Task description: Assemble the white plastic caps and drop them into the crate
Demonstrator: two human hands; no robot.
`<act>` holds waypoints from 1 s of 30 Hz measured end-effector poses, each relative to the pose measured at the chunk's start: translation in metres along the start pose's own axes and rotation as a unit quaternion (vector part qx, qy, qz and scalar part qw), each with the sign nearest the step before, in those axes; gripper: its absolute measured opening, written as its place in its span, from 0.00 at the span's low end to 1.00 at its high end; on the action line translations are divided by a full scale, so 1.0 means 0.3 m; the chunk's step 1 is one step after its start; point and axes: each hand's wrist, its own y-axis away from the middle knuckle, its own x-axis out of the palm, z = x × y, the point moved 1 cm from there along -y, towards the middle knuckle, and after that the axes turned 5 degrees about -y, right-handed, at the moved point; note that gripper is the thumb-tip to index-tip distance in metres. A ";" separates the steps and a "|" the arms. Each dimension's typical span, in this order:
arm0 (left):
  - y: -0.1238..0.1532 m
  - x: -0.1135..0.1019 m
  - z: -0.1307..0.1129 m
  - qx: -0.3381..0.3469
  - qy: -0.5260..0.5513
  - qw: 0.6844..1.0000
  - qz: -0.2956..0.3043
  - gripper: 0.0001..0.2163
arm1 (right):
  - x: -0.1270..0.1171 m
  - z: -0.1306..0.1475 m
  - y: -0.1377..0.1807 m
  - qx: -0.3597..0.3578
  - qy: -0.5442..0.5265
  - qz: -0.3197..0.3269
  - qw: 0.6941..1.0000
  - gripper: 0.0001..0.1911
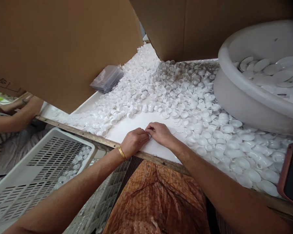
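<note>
Above the white table top (129, 130), close to its wooden front edge, my two hands meet fingertip to fingertip. My left hand (134, 142) has its fingers bent together, with a gold bangle on the wrist. My right hand (160, 133) pinches with thumb and forefinger. Between the fingertips a small white piece (149, 136) just shows; the fingers cover most of it, so its kind is unclear. Small white cups (134, 97) are heaped just beyond the hands. Small white saucers (234, 152) lie spread to the right.
A large white tub (222, 81) holding flat white dishes (261, 65) stands at right. Cardboard sheets (63, 48) rise behind. A clear plastic packet (107, 78) lies by the cups. Below left is a slotted white basket (56, 133); another person's arm (19, 115) is beyond. A phone (291, 175) is at right.
</note>
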 end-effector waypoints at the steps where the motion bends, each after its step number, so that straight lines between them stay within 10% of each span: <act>1: 0.001 0.001 -0.001 -0.002 -0.001 1.000 -0.001 0.13 | 0.001 0.001 0.001 -0.004 0.007 -0.003 1.000 0.05; 23: 0.018 0.004 -0.011 -0.047 0.056 0.996 -0.042 0.09 | -0.082 0.025 0.023 -0.011 0.060 -0.049 0.997 0.09; 27: 0.163 -0.105 0.064 -0.188 0.055 0.971 -0.136 0.09 | -0.220 -0.023 0.043 0.087 0.104 -0.096 0.986 0.09; 30: 0.382 -0.224 0.190 -0.406 -0.062 0.907 -0.091 0.11 | -0.261 -0.035 0.061 0.115 0.174 -0.061 0.976 0.05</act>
